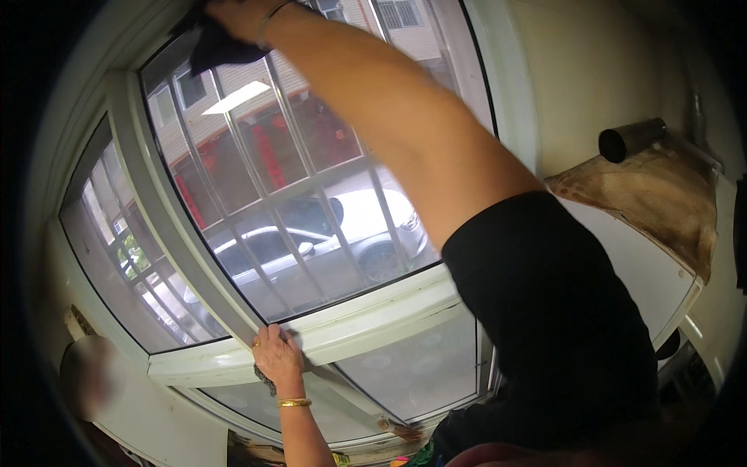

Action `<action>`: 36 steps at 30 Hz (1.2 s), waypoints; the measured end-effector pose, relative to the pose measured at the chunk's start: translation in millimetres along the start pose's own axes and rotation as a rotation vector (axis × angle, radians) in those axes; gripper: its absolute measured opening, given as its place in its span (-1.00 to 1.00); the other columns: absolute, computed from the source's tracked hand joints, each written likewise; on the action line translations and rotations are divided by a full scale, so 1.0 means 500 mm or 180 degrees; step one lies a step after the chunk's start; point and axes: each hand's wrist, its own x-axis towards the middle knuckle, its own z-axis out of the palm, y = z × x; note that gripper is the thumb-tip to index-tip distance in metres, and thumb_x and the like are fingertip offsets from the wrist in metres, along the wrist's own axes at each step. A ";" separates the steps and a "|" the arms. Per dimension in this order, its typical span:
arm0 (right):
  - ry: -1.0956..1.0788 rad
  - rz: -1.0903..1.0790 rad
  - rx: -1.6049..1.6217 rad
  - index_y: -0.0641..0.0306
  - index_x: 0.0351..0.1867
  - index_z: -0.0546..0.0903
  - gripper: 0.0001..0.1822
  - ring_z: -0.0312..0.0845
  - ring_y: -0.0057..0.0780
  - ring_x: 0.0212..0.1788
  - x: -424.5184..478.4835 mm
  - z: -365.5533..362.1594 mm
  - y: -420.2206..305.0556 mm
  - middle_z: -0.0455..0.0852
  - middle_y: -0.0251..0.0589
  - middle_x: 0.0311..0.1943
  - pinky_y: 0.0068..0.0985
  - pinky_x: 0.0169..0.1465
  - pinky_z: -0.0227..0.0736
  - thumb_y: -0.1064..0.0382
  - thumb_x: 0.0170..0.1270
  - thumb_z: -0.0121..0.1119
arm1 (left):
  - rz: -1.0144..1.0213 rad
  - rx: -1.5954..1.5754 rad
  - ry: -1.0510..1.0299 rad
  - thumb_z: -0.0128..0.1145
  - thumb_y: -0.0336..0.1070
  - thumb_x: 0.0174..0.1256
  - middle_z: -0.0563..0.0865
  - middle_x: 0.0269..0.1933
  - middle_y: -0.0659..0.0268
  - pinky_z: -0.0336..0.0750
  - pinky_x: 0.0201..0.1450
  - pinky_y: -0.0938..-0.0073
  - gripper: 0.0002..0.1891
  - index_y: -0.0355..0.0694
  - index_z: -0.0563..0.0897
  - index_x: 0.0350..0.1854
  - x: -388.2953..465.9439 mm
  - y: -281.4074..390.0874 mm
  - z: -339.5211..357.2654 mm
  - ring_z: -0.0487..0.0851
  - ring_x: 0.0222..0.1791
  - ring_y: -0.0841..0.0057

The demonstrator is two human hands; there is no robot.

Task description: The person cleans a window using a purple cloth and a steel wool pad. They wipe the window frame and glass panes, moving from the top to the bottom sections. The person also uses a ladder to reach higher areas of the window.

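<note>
My right hand (240,18) reaches up to the top of the window, partly cut off by the picture's upper edge. It grips a dark cloth (224,49) that lies against the upper part of the glass pane (245,152). Lower down, my left hand (278,357) is closed around a grey scouring pad, probably steel wool (265,379), which shows below the fingers. That hand rests at the white window frame (379,309), where the upright meets the lower rail. A gold bangle (295,403) circles the left wrist.
Metal bars (303,146) stand outside the glass, with a silver car (327,233) beyond. At the right, a dark cylinder (633,140) lies on stained brown sheeting over a white cabinet (636,257). A wooden-handled brush (400,429) lies below the lower panes.
</note>
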 end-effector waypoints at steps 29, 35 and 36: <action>0.0177 0.0942 -0.4088 0.45 -0.02 0.66 -0.60 0.32 -0.01 0.29 -0.010 -0.395 0.266 0.55 0.06 0.15 -0.18 0.21 0.41 0.23 0.26 -0.02 | -0.0129 0.0201 -0.0213 0.17 -0.35 0.10 0.57 -0.32 0.22 0.43 -0.14 0.20 -0.93 -0.16 0.54 -0.43 0.002 -0.008 -0.004 0.54 -0.23 0.19; 0.0928 0.0438 -0.3436 0.49 0.05 0.59 -0.60 0.48 0.00 0.18 -0.039 -0.290 0.280 0.54 0.11 0.16 -0.21 0.19 0.45 0.27 0.27 -0.03 | -0.0064 0.0191 -0.0191 0.20 -0.35 0.09 0.57 -0.34 0.21 0.43 -0.18 0.18 -0.91 -0.17 0.54 -0.43 0.008 -0.010 -0.005 0.55 -0.25 0.18; 0.1009 0.0726 -0.2958 0.52 0.05 0.57 -0.60 0.49 0.04 0.15 -0.027 -0.276 0.273 0.52 0.14 0.16 -0.20 0.19 0.45 0.29 0.27 -0.04 | -0.0080 0.0172 -0.0220 0.20 -0.35 0.08 0.57 -0.34 0.21 0.43 -0.18 0.18 -0.91 -0.17 0.54 -0.43 0.003 -0.013 -0.004 0.55 -0.26 0.17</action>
